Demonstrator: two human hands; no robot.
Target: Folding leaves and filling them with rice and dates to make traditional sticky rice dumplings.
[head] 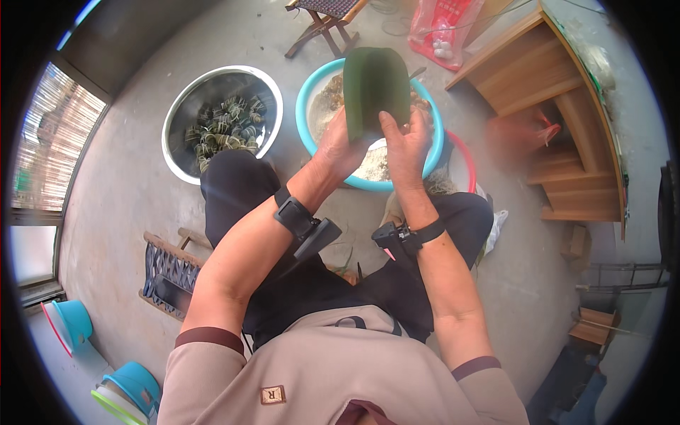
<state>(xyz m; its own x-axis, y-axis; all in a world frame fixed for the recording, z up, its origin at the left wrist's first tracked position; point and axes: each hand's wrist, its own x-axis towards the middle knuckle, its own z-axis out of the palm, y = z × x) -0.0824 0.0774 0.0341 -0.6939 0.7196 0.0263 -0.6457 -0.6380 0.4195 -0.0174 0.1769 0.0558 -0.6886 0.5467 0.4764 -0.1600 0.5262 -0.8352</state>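
Note:
My left hand [340, 143] and my right hand [406, 141] hold broad green leaves [376, 85], laid together, upright over a blue-rimmed basin [304, 114]. The right thumb presses on the near face of the leaves; most of the left fingers are hidden behind them. White rice [372, 166] and brown pieces of filling [334, 91] show in the basin around the leaves and hands. A spoon or similar handle [418, 72] sticks out at its far right rim. To the left, a wide metal basin [169, 127] holds several leaf-wrapped, string-tied zongzi [228, 125].
A red-rimmed basin [470, 162] sits partly behind the blue one. Folding stools stand beyond [329, 21] and at left [170, 276]. A red plastic bag [443, 32] lies beyond, near a wooden shelf unit [574, 106] at right. Blue buckets [74, 321] stand at lower left.

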